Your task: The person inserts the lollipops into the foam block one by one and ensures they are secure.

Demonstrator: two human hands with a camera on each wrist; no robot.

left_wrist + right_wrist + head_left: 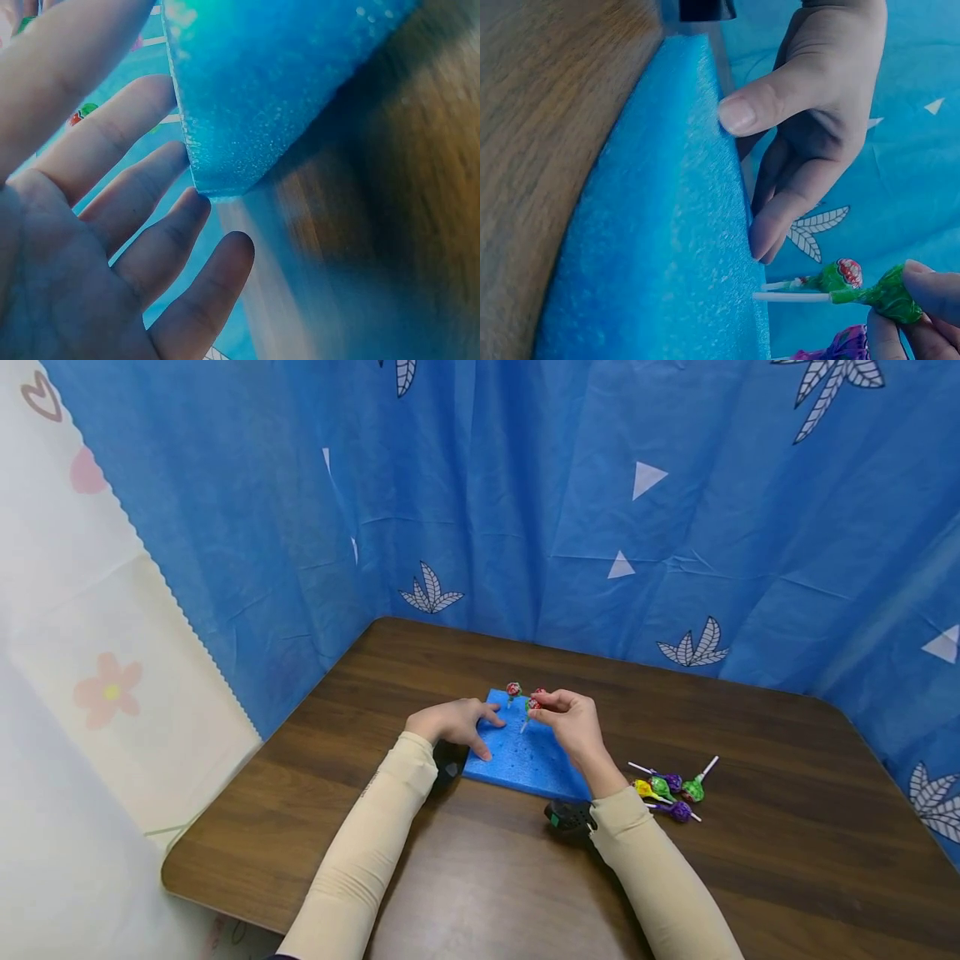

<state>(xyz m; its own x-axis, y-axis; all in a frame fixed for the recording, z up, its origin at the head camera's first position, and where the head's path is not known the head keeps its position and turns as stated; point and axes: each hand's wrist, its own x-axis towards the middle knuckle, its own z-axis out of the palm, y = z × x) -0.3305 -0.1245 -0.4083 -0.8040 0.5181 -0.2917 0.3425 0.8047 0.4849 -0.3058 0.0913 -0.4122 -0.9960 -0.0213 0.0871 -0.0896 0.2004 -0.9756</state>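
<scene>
A blue foam block [517,764] with small holes in its top lies on the table. My left hand [459,722] rests on its left part, fingers spread; in the left wrist view several fingertips [196,202] lie along the block's edge. My right hand [568,720] pinches a lollipop [892,296] by its green-wrapped head, thumb on one side and fingers on the other. Its white stick reaches the foam's surface; whether the tip is in a hole I cannot tell. A red-and-green lollipop [513,689] stands in the block behind it. The right wrist view also shows a purple-pink lollipop [847,345].
Right of the block, several loose lollipops in green [693,790], yellow [643,788] and purple wrappers lie in a pile on the brown wooden table [765,860]. A blue curtain [510,527] hangs behind the table, and a pale one [112,635] at the left.
</scene>
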